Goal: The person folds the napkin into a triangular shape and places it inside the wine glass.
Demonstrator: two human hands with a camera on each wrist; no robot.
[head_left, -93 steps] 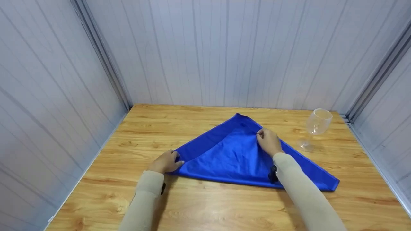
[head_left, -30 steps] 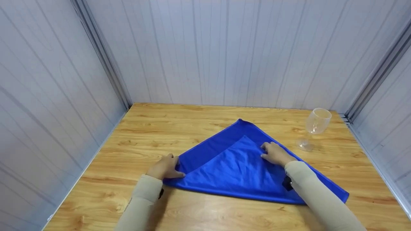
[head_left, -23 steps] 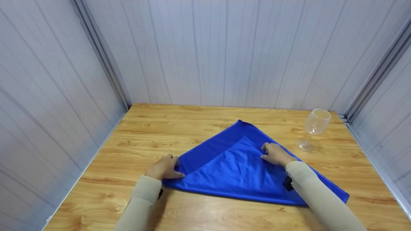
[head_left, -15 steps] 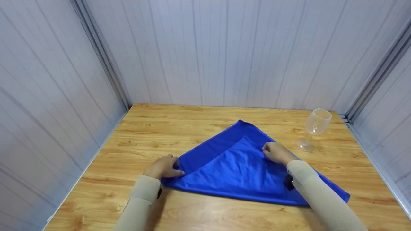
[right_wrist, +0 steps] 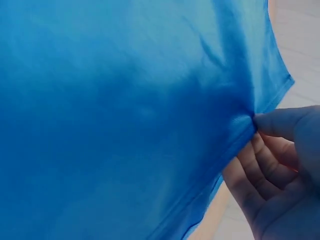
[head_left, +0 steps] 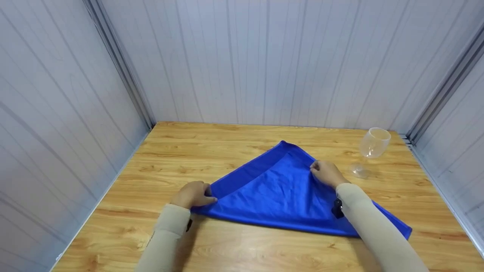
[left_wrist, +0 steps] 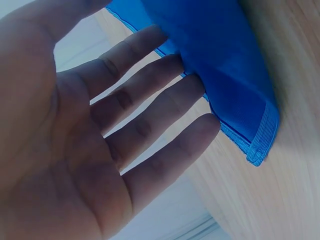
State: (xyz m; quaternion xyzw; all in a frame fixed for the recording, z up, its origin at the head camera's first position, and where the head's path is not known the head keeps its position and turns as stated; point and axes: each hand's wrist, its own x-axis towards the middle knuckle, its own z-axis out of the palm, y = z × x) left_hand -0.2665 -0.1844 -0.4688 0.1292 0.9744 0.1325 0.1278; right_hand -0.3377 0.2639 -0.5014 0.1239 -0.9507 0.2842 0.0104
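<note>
A blue satin napkin, folded into a triangle with its top layer short of the far point, lies on the wooden table. My right hand pinches the upper layer's right edge between thumb and fingers, lifting it a little; in the right wrist view creases in the napkin run from the pinch. My left hand is at the napkin's left corner. In the left wrist view its fingers are nearly straight, their tips touching the edge; most of the thumb is cut off by the frame.
A clear wine glass stands at the back right of the table, beyond the right hand. White panel walls enclose the table at the back and both sides.
Over three seconds the napkin has shifted nearer and to the right. In the last half second my right hand has moved slightly away from me, drawing the upper layer's edge toward the far point.
</note>
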